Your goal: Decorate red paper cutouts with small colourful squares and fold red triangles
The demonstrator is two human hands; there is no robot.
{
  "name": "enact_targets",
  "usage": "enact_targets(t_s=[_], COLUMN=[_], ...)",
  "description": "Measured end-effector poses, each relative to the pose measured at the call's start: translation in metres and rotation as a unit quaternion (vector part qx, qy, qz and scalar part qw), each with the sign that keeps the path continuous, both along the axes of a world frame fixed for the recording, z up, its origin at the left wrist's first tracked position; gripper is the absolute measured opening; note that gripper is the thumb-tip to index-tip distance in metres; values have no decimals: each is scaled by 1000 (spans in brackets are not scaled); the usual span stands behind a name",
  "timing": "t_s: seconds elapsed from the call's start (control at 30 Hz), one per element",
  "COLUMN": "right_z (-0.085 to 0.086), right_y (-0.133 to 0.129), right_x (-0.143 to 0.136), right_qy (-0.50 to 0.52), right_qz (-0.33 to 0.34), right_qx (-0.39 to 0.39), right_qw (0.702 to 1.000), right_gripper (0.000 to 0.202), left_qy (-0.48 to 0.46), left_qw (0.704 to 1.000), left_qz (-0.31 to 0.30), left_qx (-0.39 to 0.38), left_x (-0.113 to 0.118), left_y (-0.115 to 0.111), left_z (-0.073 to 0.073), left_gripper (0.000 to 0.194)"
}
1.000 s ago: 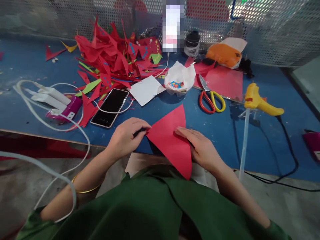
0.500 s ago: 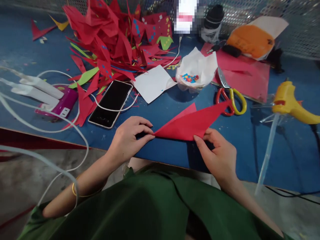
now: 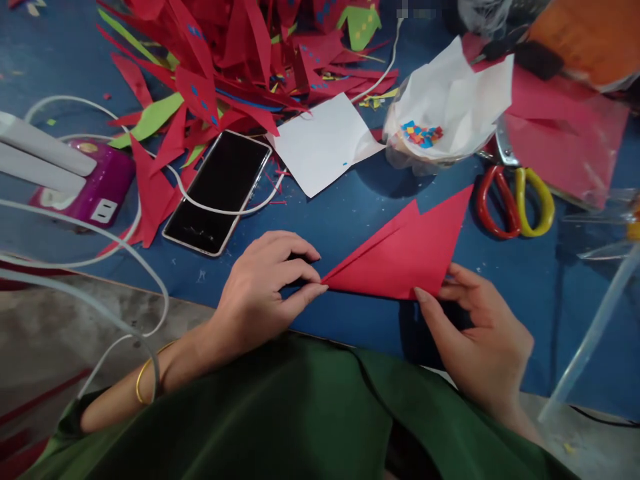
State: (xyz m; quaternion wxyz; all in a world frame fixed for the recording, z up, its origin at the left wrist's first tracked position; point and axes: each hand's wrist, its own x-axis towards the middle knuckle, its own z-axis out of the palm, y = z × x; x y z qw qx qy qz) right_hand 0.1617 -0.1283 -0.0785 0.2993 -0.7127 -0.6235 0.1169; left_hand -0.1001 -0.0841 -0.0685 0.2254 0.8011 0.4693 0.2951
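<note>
A folded red paper (image 3: 395, 257) lies low over the blue table, its long straight edge toward my body. My left hand (image 3: 273, 287) pinches its narrow left tip between thumb and fingers. At the lower right corner my right hand (image 3: 483, 333) grips the paper, thumb in front and fingers behind. Scissors (image 3: 513, 200) with one red and one yellow handle lie just beyond the paper's right point. Behind the paper is a white sheet (image 3: 325, 147), and beside that a bowl lined with white paper (image 3: 450, 100) holds small coloured pieces.
A phone (image 3: 220, 193) with a white cable across it lies left of the white sheet. Red paper shapes (image 3: 240, 53) are heaped behind. A purple power socket (image 3: 107, 190) stands at left, red sheets (image 3: 565, 127) at right. A glue stick (image 3: 590, 333) crosses the right table edge.
The view has moved closer and lower. The red paper's right part has turned, its upper point now steeper, while both hands keep their hold on it.
</note>
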Motion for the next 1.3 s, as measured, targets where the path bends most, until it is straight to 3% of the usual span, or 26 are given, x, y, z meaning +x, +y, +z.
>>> enact_targets(t_s=[0.43,0.63,0.93,1.3], right_z=[9,8,10,13], right_y=[2,4,5,6], right_x=[-5,-6,-6,-8], right_qy=[-12,-16,-40,-36], right_qz=[8,0,11,-5], right_qx=[8,-4,-3,-30], right_qw=[1000,1000,999,999], right_gripper=[38,52,44,50], left_qy=[19,16,41,28], left_qw=[999,999,997,998], left_qz=[3,15,42,32], left_qx=[-34,-48,-53,-55], left_x=[0,1,9,6], left_y=[0,1,-1,-2], left_z=[1,4,7,5], left_gripper=[10,9,17,13])
